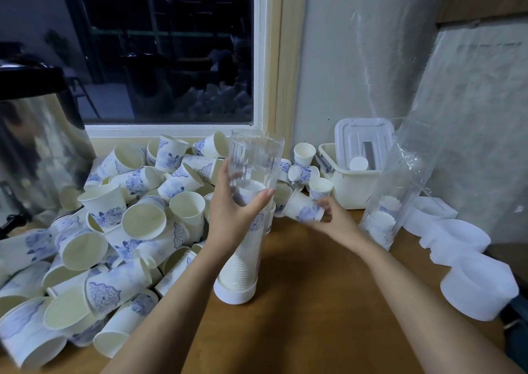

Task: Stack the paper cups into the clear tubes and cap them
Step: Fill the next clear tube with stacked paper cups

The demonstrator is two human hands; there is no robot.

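Observation:
A clear tube [255,156] stands upright on a white cap [235,294] in the middle of the wooden table [308,302]. A stack of paper cups fills its lower half. My left hand [233,211] grips the tube around its middle. My right hand [334,222] holds a single paper cup [303,208] on its side, just right of the tube, with its blue print facing me. A big heap of loose paper cups [114,231] covers the table's left side. A second clear tube [397,185] leans at the right with some white pieces in its bottom.
White caps [480,296] lie along the right edge. A cream tub [351,179] with a white lid propped in it stands against the wall. A shiny metal urn [34,145] fills the far left. A dark window is behind the heap.

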